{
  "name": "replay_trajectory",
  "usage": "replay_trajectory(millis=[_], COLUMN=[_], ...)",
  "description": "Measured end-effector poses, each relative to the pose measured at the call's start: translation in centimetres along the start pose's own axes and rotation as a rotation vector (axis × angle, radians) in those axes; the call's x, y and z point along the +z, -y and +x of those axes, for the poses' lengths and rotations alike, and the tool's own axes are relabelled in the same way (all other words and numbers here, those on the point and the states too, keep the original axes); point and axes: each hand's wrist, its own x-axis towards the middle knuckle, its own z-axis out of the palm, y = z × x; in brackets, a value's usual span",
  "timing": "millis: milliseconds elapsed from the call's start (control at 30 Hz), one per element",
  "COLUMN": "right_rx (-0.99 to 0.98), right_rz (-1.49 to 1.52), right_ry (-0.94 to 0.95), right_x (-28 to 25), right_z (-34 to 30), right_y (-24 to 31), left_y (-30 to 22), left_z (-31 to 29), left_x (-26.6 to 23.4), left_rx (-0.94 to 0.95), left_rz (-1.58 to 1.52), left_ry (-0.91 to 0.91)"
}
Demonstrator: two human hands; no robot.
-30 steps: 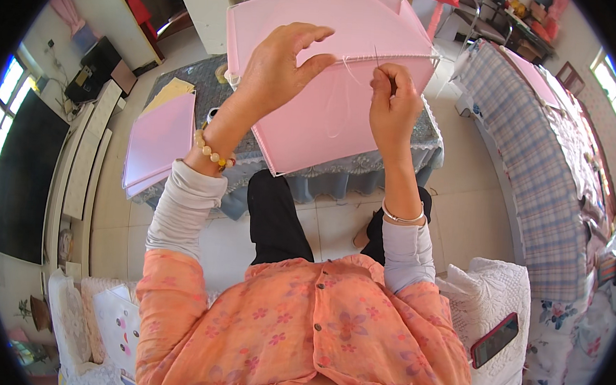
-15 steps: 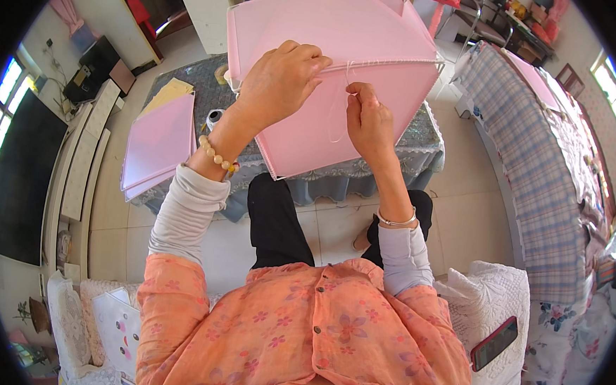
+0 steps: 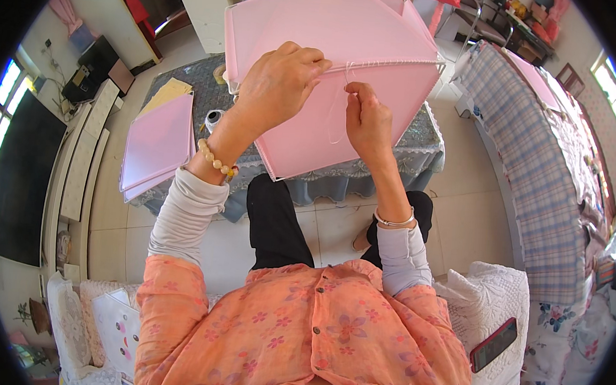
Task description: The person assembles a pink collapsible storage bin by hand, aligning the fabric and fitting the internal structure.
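A large box-like piece of pink panels (image 3: 308, 139) on a thin white frame tilts up in front of me, over the table. White stitches run along the ridge (image 3: 400, 63) where its upper and front panels meet. At the middle of that ridge, my left hand (image 3: 279, 81) is closed, its bent fingers gripping the edge. Just right of it and lower, my right hand (image 3: 370, 122) pinches white thread (image 3: 334, 116) between thumb and forefinger. The thread runs up to the ridge and also hangs in a loop before the front panel. Whether a needle is in the pinch cannot be seen.
The low table (image 3: 209, 80) has a patterned top and a blue-grey lace-edged cloth. Flat pink panels (image 3: 157, 137) lie stacked at its left, beside a thread spool (image 3: 214, 118). A phone (image 3: 494, 345) rests on the white seat cover to my right. A plaid-covered bed (image 3: 519, 135) stands farther right.
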Motion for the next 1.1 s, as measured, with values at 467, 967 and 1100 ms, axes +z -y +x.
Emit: replay_trajectory(millis=[467,967,1100], right_rx=[0.044,-0.118,-0.239], right_rz=[0.076,-0.352,-0.337], right_ry=[-0.202,-0.231,-0.106], right_x=[2.0,-5.1,-4.5], right_z=[1.5,5.5,7.4], right_y=[0.9,1.8,-1.2], left_y=[-0.2,2.0,1.6], left_z=[0.0,3.4,5.4], left_x=[0.2,1.7,2.4], left_rx=[0.011,-0.316,-0.544], left_rz=[-0.031,-0.357,-0.549], left_ry=[-0.044,0.065,0.188])
